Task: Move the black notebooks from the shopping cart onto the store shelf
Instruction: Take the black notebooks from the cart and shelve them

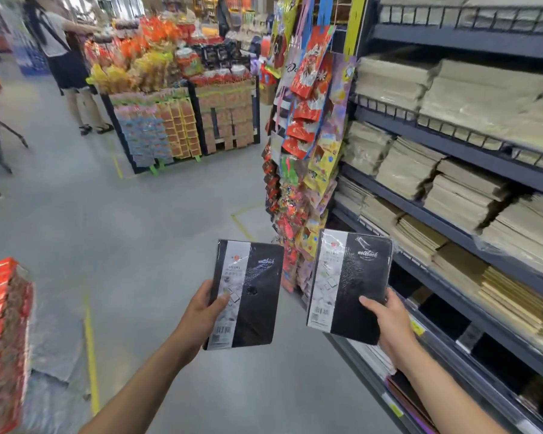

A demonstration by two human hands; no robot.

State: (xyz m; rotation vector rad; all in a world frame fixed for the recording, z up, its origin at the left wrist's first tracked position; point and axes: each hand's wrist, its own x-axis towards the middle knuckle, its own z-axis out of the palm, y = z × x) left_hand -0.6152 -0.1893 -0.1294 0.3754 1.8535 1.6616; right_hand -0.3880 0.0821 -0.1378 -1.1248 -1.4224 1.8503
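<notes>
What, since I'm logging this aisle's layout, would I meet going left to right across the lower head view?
Stack of red packages → left hand → left black notebook → right black notebook → right hand → store shelf.

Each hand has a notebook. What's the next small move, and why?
Probably swing the right hand rightward, carrying its black notebook toward the dark gap low on the store shelf. That notebook is already next to the shelf, while the left hand holds the other notebook out over the aisle floor.
</notes>
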